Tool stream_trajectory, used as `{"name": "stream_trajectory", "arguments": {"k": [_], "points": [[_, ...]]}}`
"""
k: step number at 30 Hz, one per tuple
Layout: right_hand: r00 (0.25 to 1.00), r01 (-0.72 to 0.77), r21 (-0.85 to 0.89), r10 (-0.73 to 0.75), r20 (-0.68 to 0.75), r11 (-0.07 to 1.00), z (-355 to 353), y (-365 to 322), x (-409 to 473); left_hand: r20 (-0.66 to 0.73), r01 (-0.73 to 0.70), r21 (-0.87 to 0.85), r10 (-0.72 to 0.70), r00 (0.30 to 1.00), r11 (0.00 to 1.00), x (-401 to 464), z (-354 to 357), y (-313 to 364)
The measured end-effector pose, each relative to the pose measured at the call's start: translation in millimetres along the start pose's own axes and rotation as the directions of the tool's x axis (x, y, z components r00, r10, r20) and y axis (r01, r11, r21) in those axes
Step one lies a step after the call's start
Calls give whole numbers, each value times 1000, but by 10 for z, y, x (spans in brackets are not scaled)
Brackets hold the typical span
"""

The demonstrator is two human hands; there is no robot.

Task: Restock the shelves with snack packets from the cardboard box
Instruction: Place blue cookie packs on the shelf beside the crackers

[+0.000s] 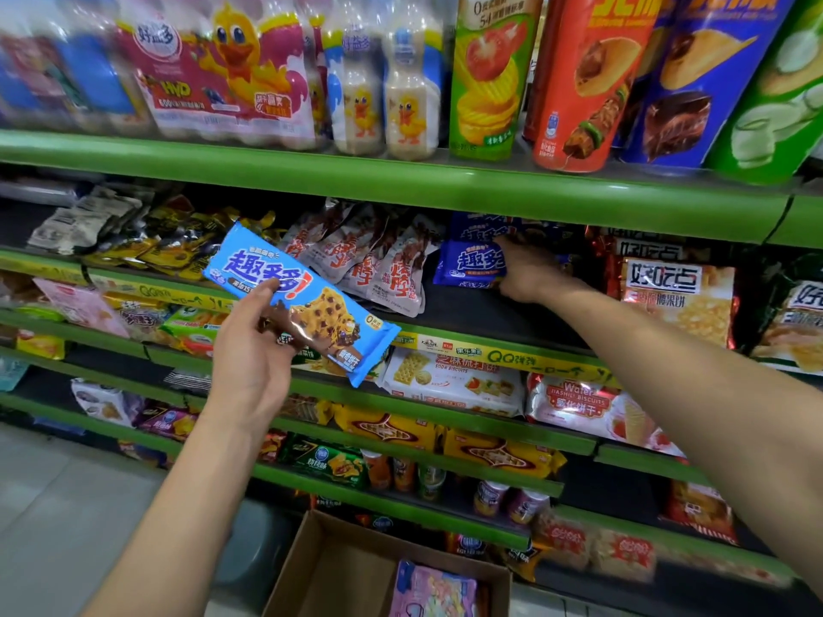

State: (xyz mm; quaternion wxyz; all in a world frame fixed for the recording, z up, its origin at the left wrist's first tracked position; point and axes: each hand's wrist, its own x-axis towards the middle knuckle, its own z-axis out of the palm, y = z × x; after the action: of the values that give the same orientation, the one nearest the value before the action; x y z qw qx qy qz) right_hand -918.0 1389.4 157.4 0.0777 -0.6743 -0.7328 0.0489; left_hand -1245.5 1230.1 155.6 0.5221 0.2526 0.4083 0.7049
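My left hand (256, 349) grips a light blue cookie packet (307, 305) with chocolate-chip cookies printed on it, held tilted in front of the shelves. My right hand (527, 271) reaches deep into the second shelf (490, 320) and closes on a dark blue cookie packet (472, 262) standing there, with another dark blue packet behind it. The cardboard box (352, 567) sits open on the floor at the bottom, with a pink snack packet (434, 590) inside.
Green shelves hold many snacks: brown-and-white pouches (378, 264) left of the dark blue packets, orange cracker bags (677, 300) on the right, chip canisters (588, 82) and drink bottles (401, 91) above, biscuit packs (450, 380) below. Grey floor lies at the left.
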Motion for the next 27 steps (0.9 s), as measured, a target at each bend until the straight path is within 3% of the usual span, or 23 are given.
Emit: {"name": "stream_trajectory", "arguments": {"k": [20,27], "points": [[999,-37,26,36,37,999,24,187,2,-5,34,63,-34,999,997,-13,231,-169],[988,-49,25,45,147,999,-19,157,39,1,54,20,-54,999,998,57,195,-133]]}}
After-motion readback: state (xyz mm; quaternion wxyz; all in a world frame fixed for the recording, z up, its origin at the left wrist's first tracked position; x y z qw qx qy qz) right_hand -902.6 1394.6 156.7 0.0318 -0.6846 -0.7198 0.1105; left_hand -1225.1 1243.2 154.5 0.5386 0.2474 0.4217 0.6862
